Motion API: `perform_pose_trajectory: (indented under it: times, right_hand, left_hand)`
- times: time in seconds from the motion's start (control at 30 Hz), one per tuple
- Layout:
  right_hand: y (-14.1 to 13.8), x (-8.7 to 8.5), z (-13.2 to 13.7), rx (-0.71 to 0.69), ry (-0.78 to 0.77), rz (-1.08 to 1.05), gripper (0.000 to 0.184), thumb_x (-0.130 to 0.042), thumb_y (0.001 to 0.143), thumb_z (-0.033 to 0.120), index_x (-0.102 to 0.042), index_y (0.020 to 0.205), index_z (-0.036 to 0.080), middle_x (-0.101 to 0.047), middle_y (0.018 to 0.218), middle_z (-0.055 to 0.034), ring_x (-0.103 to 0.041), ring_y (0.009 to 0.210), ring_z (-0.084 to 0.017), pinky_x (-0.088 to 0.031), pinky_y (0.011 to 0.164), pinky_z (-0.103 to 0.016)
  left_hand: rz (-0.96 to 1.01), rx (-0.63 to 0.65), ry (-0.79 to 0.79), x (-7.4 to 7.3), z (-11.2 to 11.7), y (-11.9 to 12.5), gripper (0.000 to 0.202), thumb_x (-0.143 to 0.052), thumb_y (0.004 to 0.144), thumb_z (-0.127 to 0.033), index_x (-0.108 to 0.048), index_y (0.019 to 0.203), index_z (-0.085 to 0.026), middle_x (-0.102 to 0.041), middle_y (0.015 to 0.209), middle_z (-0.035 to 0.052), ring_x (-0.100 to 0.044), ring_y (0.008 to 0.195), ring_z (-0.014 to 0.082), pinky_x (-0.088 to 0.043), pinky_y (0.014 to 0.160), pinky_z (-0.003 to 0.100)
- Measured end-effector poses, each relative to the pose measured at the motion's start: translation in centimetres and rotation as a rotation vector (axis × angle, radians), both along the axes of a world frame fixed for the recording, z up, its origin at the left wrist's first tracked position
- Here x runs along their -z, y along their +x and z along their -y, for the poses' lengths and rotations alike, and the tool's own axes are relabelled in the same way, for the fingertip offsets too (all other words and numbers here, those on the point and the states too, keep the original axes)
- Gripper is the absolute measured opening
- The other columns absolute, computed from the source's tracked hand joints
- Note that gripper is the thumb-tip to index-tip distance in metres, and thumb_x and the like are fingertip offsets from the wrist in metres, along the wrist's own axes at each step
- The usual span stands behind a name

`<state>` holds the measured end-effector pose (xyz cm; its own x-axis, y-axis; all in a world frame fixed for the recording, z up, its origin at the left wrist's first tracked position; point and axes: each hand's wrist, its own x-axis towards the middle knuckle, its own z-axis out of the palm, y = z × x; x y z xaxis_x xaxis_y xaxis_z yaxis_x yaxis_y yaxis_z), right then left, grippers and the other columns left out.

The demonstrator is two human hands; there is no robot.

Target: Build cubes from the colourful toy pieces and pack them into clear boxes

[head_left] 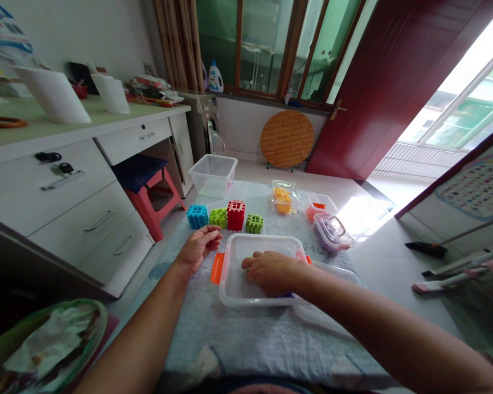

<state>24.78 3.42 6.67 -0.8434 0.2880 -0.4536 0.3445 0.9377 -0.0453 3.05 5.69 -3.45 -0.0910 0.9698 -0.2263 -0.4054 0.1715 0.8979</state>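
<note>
My left hand (199,247) hovers left of a clear plastic box (225,293) with orange clips, its fingers curled together; what they hold, if anything, is hidden. Inside the box is my right hand (271,272), closed with its fingertips pointing down; what is between them I cannot make out. Something purple (286,295) shows under the right palm. Beyond the box stand a blue interlocking-piece cube (198,216), a lime green one (218,218), a taller red block (235,215) and a small green cube (254,223).
A clear lid (324,314) lies partly under the box's right side. Farther back are an open clear bin (213,175), a container of orange pieces (283,198), a container with red pieces (320,207) and a lidded container (332,232). A cloth (213,328) covers the table.
</note>
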Motion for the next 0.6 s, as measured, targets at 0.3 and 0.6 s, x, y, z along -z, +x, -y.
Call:
perform_pose_trajectory:
  times: [0.3,0.6]
  right_hand:
    - [2.6,-5.0,-7.0,0.428,0.049,-0.368,0.025,-0.046,0.086,0.016,-0.068,0.098,0.016,-0.070,0.093,-0.0041,-0.061,0.082,-0.013,-0.043,0.074,-0.024]
    - [-0.4,1.5,-13.7,0.545,0.219,-0.117,0.069,-0.075,0.064,0.049,-0.061,0.117,0.008,-0.059,0.118,-0.0206,-0.059,0.104,-0.032,-0.048,0.082,-0.035]
  left_hand:
    - [-0.003,-0.005,-0.002,0.0,0.0,0.0,0.029,-0.074,0.065,-0.023,-0.063,0.090,-0.013,-0.066,0.071,0.0017,-0.058,0.058,0.0081,-0.045,0.055,0.018]
    - [0.002,0.003,-0.024,0.0,-0.2,-0.1,0.032,-0.074,0.065,-0.024,-0.062,0.092,-0.013,-0.067,0.071,0.0023,-0.058,0.058,0.0089,-0.045,0.056,0.019]
